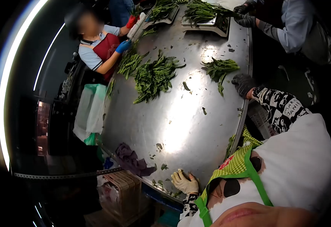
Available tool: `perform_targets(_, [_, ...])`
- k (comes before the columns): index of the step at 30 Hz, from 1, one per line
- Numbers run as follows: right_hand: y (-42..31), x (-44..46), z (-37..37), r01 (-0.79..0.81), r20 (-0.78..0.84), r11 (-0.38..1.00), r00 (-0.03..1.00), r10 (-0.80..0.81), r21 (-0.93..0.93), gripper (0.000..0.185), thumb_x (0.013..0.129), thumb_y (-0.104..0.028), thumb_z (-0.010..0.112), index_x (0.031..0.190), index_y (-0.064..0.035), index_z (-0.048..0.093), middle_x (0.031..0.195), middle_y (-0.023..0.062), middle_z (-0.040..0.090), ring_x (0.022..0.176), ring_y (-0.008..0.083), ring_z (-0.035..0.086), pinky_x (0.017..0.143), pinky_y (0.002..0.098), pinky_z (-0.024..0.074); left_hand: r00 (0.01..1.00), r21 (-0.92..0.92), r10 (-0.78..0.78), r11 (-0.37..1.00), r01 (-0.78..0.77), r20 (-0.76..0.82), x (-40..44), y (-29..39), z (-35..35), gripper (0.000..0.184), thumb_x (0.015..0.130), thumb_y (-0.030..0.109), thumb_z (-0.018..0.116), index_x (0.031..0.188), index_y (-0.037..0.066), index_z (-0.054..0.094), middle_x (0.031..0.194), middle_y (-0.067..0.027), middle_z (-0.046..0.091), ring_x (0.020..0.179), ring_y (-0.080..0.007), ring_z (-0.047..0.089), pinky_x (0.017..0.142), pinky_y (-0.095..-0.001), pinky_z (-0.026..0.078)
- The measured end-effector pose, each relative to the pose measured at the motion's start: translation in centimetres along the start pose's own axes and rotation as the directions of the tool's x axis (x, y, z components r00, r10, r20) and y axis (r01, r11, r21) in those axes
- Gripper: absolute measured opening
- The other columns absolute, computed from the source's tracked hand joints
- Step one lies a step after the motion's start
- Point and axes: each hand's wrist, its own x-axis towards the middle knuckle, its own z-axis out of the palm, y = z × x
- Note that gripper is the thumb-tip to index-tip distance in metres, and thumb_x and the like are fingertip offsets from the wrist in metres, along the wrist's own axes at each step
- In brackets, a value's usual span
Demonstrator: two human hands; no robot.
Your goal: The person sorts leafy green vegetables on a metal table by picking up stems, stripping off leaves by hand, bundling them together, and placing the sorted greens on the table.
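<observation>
My left hand [185, 183], in a cream glove, rests on the near end of the metal table. Its fingers are spread and hold nothing; small leaf scraps [164, 166] lie beside it. At the table's right edge is my right hand [244, 85], in a dark grey glove, with its fingers apart and nothing in them. Just beyond those fingers, not touching them, lies a small bunch of leafy greens [222, 69], cut stems toward the right edge. A larger heap of leafy greens [156, 75] sits farther left on the table.
Scales [205, 26] loaded with greens stand at the far end of the metal table [135, 121]. A co-worker with blue and red gloves [124, 46] stands left; another in dark gloves [245, 20] handles greens. A purple cloth [133, 160] and plastic-lined bin [88, 109] are left.
</observation>
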Motion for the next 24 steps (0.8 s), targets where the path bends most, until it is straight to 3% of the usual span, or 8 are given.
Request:
perform_targets(6, [-0.4, 0.2, -0.7, 0.002, 0.029, 1.000, 1.000, -0.002, -0.001, 0.023, 0.076, -0.018, 0.062, 0.097, -0.0129, 0.071, 0.107, 0.0062, 0.065, 0.107, 0.0272, 0.056, 0.096, 0.0387, 0.0423, 1.000, -0.003, 0.005, 1.000, -0.004, 0.018, -0.1, -0.3, 0.6, 0.058, 0.087, 0.037, 0.054, 0.135, 0.007, 0.044, 0.138, -0.0194, 0.041, 0.134, -0.0389, 0.029, 0.112, -0.0524, 0.018])
perform_targets(15, [-0.1, 0.2, 0.0, -0.007, 0.078, 1.000, 0.997, 0.008, -0.017, 0.029, 0.079, -0.018, 0.059, 0.105, -0.0127, 0.068, 0.119, 0.0107, 0.061, 0.111, 0.0311, 0.053, 0.098, 0.0410, 0.0405, 1.000, 0.020, -0.003, 1.000, 0.003, 0.002, 0.1, 0.1, 0.0, 0.060, 0.084, 0.033, 0.057, 0.136, 0.008, 0.043, 0.136, -0.0180, 0.041, 0.133, -0.0378, 0.031, 0.112, -0.0512, 0.020])
perform_targets(16, [-0.4, 0.3, 0.0, -0.066, 0.117, 0.998, 0.991, 0.065, 0.005, 0.029, 0.080, -0.019, 0.057, 0.106, -0.0131, 0.068, 0.121, 0.0106, 0.060, 0.113, 0.0307, 0.052, 0.100, 0.0415, 0.0388, 1.000, 0.026, -0.002, 1.000, 0.002, 0.000, 0.0, 0.0, 0.0, 0.059, 0.084, 0.033, 0.057, 0.135, 0.008, 0.044, 0.136, -0.0175, 0.042, 0.133, -0.0376, 0.032, 0.111, -0.0512, 0.021])
perform_targets(24, [0.3, 0.3, 0.9, -0.043, 0.118, 0.999, 0.992, 0.046, -0.032, 0.031, 0.079, -0.019, 0.057, 0.108, -0.0141, 0.068, 0.122, 0.0072, 0.060, 0.117, 0.0292, 0.050, 0.104, 0.0395, 0.0347, 1.000, 0.037, 0.005, 0.999, -0.005, -0.021, 0.3, 0.5, -0.3, 0.056, 0.085, 0.033, 0.058, 0.133, 0.008, 0.047, 0.133, -0.0164, 0.045, 0.131, -0.0375, 0.034, 0.109, -0.0519, 0.024])
